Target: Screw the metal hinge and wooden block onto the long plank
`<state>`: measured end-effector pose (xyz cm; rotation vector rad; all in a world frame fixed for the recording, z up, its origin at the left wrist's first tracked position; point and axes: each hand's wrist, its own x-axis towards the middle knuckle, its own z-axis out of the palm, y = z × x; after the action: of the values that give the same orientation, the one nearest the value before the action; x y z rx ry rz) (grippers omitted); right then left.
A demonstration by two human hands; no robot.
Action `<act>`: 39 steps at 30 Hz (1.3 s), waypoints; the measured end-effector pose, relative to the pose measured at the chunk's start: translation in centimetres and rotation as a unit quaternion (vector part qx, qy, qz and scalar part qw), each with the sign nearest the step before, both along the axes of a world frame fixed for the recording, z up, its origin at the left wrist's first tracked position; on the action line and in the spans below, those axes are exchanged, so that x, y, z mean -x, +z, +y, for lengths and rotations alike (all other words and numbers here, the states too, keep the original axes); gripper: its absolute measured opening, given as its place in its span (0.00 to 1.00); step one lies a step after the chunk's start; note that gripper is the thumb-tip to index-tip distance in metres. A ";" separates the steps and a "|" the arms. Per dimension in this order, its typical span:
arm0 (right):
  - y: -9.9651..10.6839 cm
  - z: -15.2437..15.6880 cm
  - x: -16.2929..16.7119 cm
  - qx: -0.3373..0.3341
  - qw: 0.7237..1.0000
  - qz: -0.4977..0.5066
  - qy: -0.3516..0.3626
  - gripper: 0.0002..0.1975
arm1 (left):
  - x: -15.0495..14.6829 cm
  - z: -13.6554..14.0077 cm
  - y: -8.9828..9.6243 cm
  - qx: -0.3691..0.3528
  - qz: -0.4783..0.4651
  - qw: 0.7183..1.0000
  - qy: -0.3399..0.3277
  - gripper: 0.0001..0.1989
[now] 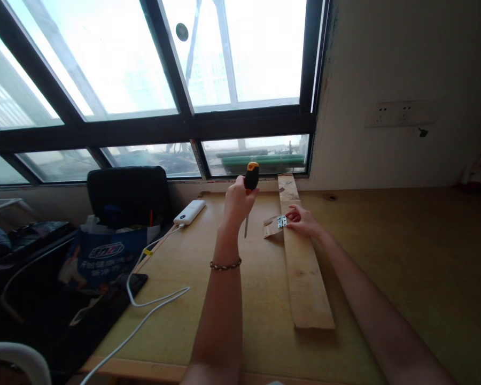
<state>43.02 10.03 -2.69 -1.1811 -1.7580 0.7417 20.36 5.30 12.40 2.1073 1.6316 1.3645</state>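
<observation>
My left hand (239, 199) is raised above the table, closed round the black and orange handle of a screwdriver (251, 176). Its thin shaft points down toward the tabletop, apart from the wood. A long wooden plank (307, 283) lies lengthwise on the table. Against its left side sits a short wooden piece (271, 227), tilted. A small silver metal hinge (281, 221) with holes lies where the two pieces meet. My right hand (301, 220) rests over the plank, its thumb and fingers closed at the hinge's right edge. Anything smaller between those fingertips cannot be made out.
A white power bank (189, 212) with a white cable (160, 305) lies on the table's (393, 278) left side. Beyond that edge are a black chair (128, 192) and a blue printed bag (104, 259). A window and a wall with sockets (401, 113) stand behind.
</observation>
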 end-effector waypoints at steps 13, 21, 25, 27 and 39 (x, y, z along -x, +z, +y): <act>0.6 -0.7 0.6 -0.018 0.999 -0.039 0.013 0.36 | 1.4 4.2 -3.5 0.253 -0.287 0.922 0.055 0.10; 1.0 -2.6 4.0 -0.092 0.952 -0.285 -0.065 0.42 | 1.9 4.4 -3.7 0.212 -0.274 0.937 0.042 0.15; 0.9 -2.7 4.5 -0.095 0.943 -0.305 -0.097 0.38 | 1.7 4.4 -3.6 0.219 -0.266 0.938 0.037 0.14; 0.9 -2.7 4.5 -0.097 0.943 -0.302 -0.098 0.37 | 1.7 4.4 -3.6 0.217 -0.264 0.939 0.039 0.15; 0.6 -1.4 4.1 -0.082 0.966 -0.236 -0.068 0.37 | 1.6 4.0 -3.2 0.197 -0.273 0.941 0.029 0.14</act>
<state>38.97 8.61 -2.13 -1.4255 -2.0495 0.2330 18.78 9.27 9.19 1.3171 1.5636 1.3373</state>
